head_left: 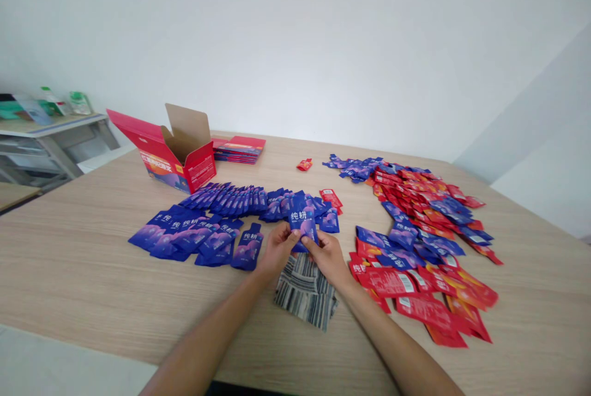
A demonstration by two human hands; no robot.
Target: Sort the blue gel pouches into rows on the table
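While the red box (178, 159) gapes, both hands' grip pinches a blue sachet (302, 222).

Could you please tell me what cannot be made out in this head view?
- Blue pouch: lower edge hidden behind left hand and right hand.
- Striped cloth: top covered by both hands.
- Open red box: contents hidden by its walls.
- Shelf items: too small.

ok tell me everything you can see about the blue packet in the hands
The blue packet is a small flat sachet of glossy foil-like film, blue with a purple patch and white characters. It is held upright above the table, printed face to the camera. The left hand and right hand pinch its lower corners. More blue packets lie behind it.
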